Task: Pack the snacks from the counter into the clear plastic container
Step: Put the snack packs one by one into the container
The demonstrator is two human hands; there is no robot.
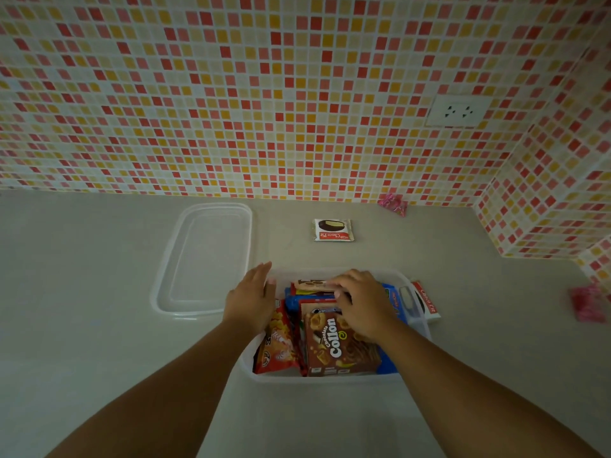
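Note:
The clear plastic container (330,379) sits on the counter in front of me, filled with several snacks: a brown Collon box (334,348), an orange-red chip bag (276,347) and blue packets (297,300). My left hand (251,299) rests with straight fingers on the container's left rim. My right hand (362,302) lies over the snacks, its fingers curled on a small brown packet (312,285) at the container's far end. A Choco Pie packet (333,230) lies on the counter beyond. Another Choco Pie packet (426,300) lies against the container's right side.
The clear lid (205,259) lies flat to the left of the container. A pink wrapper (393,203) lies by the tiled wall, another pink wrapper (590,302) at the far right. A wall socket (458,111) is above. The tiled wall juts out at the right.

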